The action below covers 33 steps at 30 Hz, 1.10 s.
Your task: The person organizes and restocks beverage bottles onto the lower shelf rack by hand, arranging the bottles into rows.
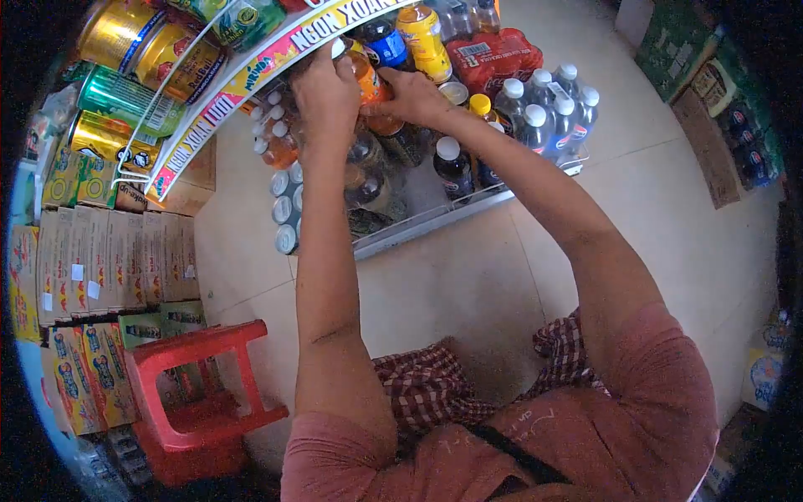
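Observation:
Both arms reach forward to a drinks rack. My left hand (328, 90) is closed at the upper part of an orange soda bottle (370, 82), close to a white cap (338, 48); its fingertips are partly hidden. From the other side, my right hand (411, 99) presses its fingers and thumb against the same bottle. Behind stand a dark bottle with a blue label (388, 48) and a yellow bottle (424, 42). Below my hands, dark bottles (365, 171) stand in the rack, and a white-capped dark cola bottle (452, 167) is near its front edge.
A curved printed sign (276, 63) arches over the rack's left side, beside shelved cans (125, 100). Clear Pepsi bottles (535, 125) and a red shrink-wrapped pack (498, 60) stand at right. A red plastic stool (201, 376) and stacked cartons (109, 259) are at left.

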Each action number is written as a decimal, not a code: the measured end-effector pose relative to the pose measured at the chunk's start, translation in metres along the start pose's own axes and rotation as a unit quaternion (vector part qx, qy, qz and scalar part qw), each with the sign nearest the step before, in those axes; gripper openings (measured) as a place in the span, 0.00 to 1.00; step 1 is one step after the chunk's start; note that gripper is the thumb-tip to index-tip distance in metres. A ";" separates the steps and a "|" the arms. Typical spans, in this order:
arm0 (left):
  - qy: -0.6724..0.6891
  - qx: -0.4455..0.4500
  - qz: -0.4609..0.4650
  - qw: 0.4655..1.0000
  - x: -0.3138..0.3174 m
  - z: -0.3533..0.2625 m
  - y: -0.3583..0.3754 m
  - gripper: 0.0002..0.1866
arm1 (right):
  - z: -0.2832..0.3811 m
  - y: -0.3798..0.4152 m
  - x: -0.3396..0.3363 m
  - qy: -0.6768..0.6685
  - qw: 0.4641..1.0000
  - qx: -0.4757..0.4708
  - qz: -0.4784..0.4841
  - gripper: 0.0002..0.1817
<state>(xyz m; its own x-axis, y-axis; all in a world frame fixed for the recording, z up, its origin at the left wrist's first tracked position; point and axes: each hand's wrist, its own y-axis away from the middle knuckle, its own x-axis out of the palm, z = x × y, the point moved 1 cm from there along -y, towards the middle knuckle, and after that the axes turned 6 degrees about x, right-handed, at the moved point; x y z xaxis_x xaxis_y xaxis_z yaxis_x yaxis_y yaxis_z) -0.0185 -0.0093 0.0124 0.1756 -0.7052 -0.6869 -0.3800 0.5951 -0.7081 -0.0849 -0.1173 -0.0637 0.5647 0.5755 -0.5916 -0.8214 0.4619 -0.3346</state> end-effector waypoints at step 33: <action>0.034 0.035 0.093 0.994 -0.029 -0.087 0.003 0.15 | -0.024 0.020 -0.073 0.053 0.992 -0.051 0.102 0.36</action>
<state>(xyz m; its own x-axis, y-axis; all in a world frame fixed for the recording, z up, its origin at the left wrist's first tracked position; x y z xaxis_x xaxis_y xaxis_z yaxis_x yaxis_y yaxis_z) -0.1034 -0.0207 0.0440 0.0450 -0.6029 -0.7965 -0.3365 0.7416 -0.5804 -0.1440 -0.1662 -0.0449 0.3779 0.5739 -0.7265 -0.9249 0.2691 -0.2685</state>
